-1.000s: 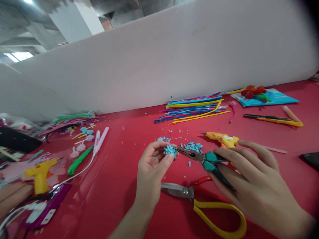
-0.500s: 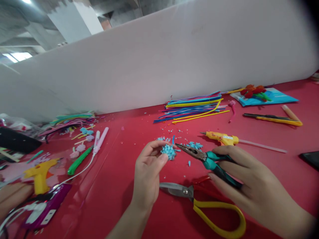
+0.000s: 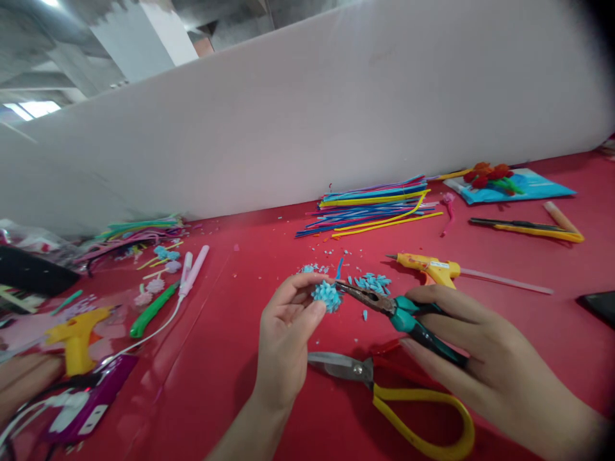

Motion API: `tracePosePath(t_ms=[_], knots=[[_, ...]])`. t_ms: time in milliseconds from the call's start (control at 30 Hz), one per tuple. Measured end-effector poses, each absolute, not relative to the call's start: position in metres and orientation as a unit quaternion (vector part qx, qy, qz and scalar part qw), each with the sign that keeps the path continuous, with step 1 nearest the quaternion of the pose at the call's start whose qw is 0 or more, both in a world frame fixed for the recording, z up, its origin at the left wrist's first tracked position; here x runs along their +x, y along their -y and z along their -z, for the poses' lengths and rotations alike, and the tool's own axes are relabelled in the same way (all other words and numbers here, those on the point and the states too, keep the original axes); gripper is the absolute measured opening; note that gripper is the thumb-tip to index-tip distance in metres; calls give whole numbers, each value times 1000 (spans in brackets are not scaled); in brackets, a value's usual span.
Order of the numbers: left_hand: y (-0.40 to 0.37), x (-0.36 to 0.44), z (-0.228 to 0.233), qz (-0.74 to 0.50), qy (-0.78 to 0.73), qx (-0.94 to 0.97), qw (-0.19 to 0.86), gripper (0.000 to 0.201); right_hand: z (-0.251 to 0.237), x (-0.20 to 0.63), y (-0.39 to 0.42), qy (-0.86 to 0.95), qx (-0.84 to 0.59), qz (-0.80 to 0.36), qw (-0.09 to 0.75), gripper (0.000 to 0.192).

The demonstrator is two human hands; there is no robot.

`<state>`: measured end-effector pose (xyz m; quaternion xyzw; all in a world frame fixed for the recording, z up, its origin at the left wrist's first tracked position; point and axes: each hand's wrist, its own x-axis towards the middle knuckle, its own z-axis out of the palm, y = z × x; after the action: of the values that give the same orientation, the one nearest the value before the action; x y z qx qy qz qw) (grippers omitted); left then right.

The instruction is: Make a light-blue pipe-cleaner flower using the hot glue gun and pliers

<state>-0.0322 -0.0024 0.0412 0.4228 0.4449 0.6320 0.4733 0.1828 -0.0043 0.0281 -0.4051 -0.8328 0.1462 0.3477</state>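
Red sheeting covers the worktable (image 3: 230,358), and above it the left hand (image 3: 288,333) pinches a small light-blue fuzzy ball (image 3: 327,296) between thumb and fingertips, so that the near side of the ball is hidden by the thumb and its full shape is hard to make out. The right hand (image 3: 485,358) grips the teal handles of a pair of needle-nose pliers (image 3: 398,312); its fingers wrap the handles and cover their far ends, and the wrist is cut off at the lower right corner. The pliers' tip meets the blue ball, though whether it bites a strand or only touches cannot be told. Just beneath the hands lie yellow-handled scissors (image 3: 384,397), their red inner grip partly covered by the right hand. Blue trimmings (image 3: 372,282) are scattered just behind the ball, with a yellow glue gun (image 3: 427,266) near them and a stack of coloured pipe cleaners (image 3: 375,208) farther back against a large white roll (image 3: 336,109) that closes off the far side. At the left edge another person's hand (image 3: 22,384) is cut off beside a second glue gun (image 3: 77,330), a green-handled tool (image 3: 154,309) and a pink wand with a cord (image 3: 195,272). Bare red surface lies open between the two work areas.
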Motion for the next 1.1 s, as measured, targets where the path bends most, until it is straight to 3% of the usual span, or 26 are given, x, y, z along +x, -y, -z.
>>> tracePosePath(t_ms=[133, 267, 400, 600, 700, 933, 1100], knots=[[3, -32, -42, -638, -443, 422, 468, 17, -28, 182, 3, 841, -397, -107, 352, 19], [3, -32, -40, -633, -441, 427, 471, 17, -25, 180, 3, 842, -386, 5, 376, 19], [2, -34, -37, -625, -442, 428, 481, 17, -23, 181, 6, 855, -375, 112, 339, 24], [3, -35, -37, -617, -440, 423, 497, 15, -18, 185, 8, 863, -339, 235, 292, 17], [3, -36, -38, -620, -436, 417, 502, 16, -18, 184, 6, 861, -360, 194, 303, 16], [-1, -37, -40, -646, -416, 390, 507, 16, -29, 183, 1, 828, -400, -92, 383, 21], [-1, -37, -37, -623, -416, 392, 535, 17, -29, 186, 1, 820, -406, -136, 379, 18]])
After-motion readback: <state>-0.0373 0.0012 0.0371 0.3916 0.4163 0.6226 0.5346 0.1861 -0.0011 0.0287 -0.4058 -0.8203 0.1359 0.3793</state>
